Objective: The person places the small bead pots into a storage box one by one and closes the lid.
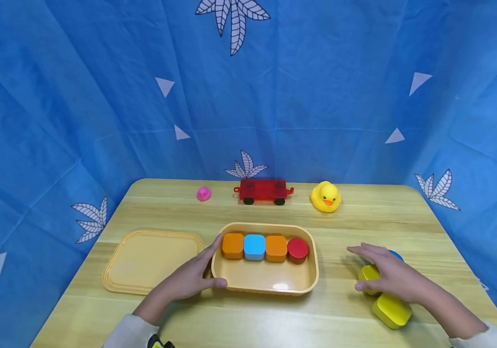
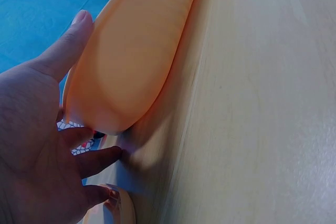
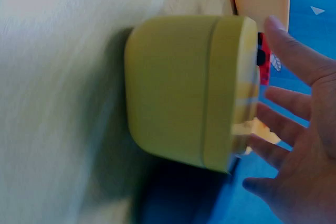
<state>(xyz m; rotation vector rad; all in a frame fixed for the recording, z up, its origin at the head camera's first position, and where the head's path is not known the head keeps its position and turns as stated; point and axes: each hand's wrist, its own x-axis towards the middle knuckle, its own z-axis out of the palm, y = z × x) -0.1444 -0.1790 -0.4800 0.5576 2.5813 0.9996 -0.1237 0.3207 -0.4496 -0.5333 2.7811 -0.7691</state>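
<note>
At the left end of an oblong tan tub [image 1: 266, 282], my left hand [image 1: 192, 275] rests with spread fingers, its thumb by the front rim. In the left wrist view the thumb lies along the tub's side [image 2: 126, 51]. A row in the tub holds an orange block [image 1: 233, 246], a light blue block [image 1: 255, 247], a second orange block [image 1: 276, 249] and a round red block [image 1: 298, 250]. Over to the right, my right hand [image 1: 387, 273] hovers with parted fingers above a yellow block [image 1: 367, 278], nothing in its grasp. Part of a blue piece [image 1: 396, 254] shows behind that hand.
Nearer the front lies another yellow block [image 1: 392, 311]. A flat tan lid [image 1: 153, 261] is left of the tub. Along the back edge stand a small pink duck [image 1: 203, 194], a red toy wagon [image 1: 263, 191] and a yellow duck [image 1: 326, 197]. Blue cloth [image 1: 274, 96] hangs behind.
</note>
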